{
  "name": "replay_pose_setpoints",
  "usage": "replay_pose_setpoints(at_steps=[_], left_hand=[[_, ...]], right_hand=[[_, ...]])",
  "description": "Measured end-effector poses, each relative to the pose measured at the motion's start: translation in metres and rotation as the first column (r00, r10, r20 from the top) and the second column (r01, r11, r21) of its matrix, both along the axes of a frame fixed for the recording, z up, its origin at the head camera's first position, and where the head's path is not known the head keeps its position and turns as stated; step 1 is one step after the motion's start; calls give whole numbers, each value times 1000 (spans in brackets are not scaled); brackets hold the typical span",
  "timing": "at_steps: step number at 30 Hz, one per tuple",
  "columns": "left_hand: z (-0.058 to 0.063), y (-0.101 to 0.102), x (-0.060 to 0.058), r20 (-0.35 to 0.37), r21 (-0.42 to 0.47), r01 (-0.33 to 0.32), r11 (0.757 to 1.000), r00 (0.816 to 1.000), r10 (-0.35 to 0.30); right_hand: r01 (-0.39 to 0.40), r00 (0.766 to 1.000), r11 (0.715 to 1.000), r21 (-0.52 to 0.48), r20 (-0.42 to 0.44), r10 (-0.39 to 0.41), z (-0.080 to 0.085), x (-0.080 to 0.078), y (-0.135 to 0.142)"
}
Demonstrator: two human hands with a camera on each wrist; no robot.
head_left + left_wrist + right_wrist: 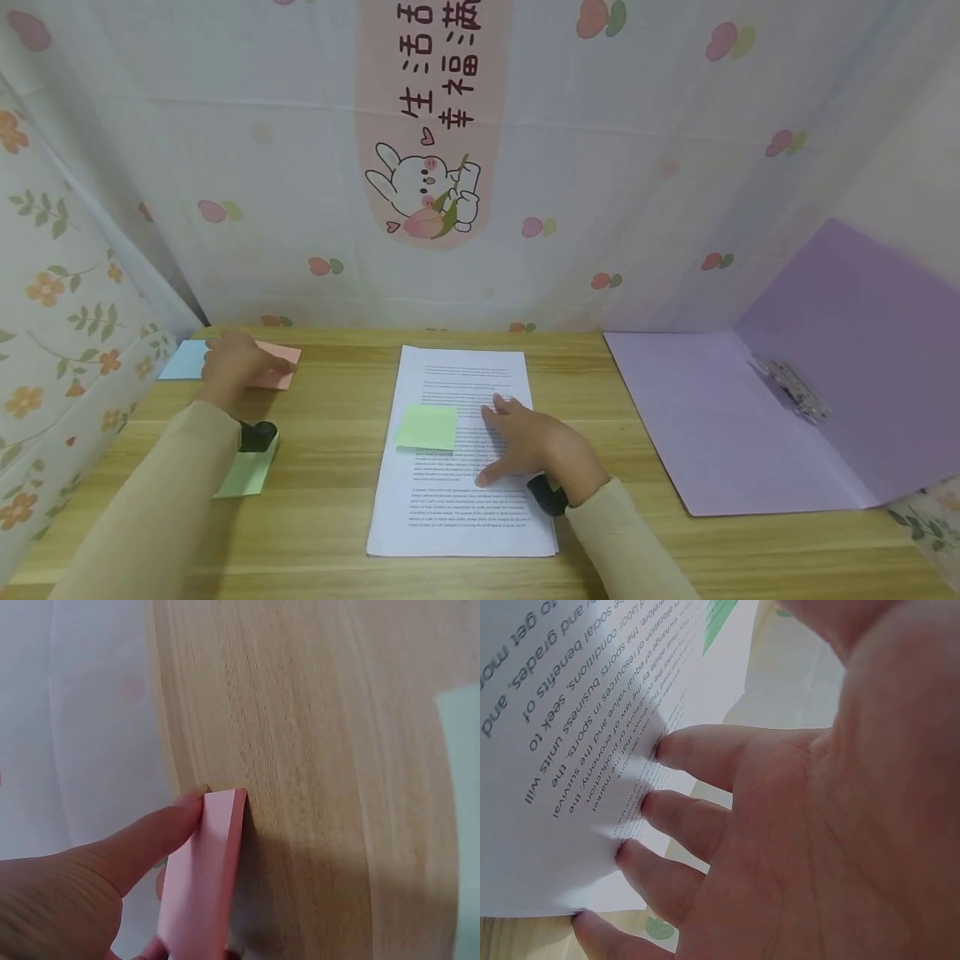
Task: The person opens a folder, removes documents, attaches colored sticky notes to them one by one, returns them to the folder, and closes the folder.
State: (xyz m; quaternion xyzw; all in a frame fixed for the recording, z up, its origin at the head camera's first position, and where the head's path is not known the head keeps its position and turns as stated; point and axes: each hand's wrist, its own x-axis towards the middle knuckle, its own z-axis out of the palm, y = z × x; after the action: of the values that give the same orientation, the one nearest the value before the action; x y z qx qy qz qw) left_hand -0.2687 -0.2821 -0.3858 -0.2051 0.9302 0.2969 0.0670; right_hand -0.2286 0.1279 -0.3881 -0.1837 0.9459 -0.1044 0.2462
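At the far left of the table, my left hand [236, 362] grips a pink sticky-note pad [277, 367] by its edges. The left wrist view shows the thumb along one side of the pink pad [201, 862], with other fingers partly hidden behind it. A blue sticky-note pad [182, 360] lies just left of that hand. My right hand [536, 442] rests with spread fingers on a stack of printed sheets [465, 533]. Its fingertips touch the printed page [547, 847]. A green sticky note [427, 427] sits on the top sheet, left of this hand.
Below the left wrist lies a green sticky-note pad [246, 475], partly covered by the sleeve. An opened purple folder [720, 425] with a metal clip [791, 387] lies at the right, its cover leaning up. A patterned curtain [600, 167] hangs along the table's back edge.
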Motion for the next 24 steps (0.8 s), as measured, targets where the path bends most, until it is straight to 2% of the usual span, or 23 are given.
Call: replay_pose_setpoints(at_steps=[4,9,12,17,20,24], left_hand=[[-6,1,-2,-86,-2,46,999,995,-46],[-6,4,-1,-97,-17,34,999,995,-35],[-5,2,2,-123,-14,56,998,991,-58],[-7,-2,2,-167,71,145,987,977,-132],[-9,-4,0,-141,148,155,977,981,-134],[-10,-6,0,-142,159,169,973,979,-147]], right_hand=[[5,1000,1000,-4,-2,-5,0,1,0],[-6,1000,1000,-9,2,6,1,0,0],[-13,1000,1000,-10,3,13,1,0,0],[-11,1000,1000,2,-6,11,0,0,0],[-15,1000,1000,11,-12,15,0,0,0],[-21,1000,1000,19,-16,21,0,0,0]])
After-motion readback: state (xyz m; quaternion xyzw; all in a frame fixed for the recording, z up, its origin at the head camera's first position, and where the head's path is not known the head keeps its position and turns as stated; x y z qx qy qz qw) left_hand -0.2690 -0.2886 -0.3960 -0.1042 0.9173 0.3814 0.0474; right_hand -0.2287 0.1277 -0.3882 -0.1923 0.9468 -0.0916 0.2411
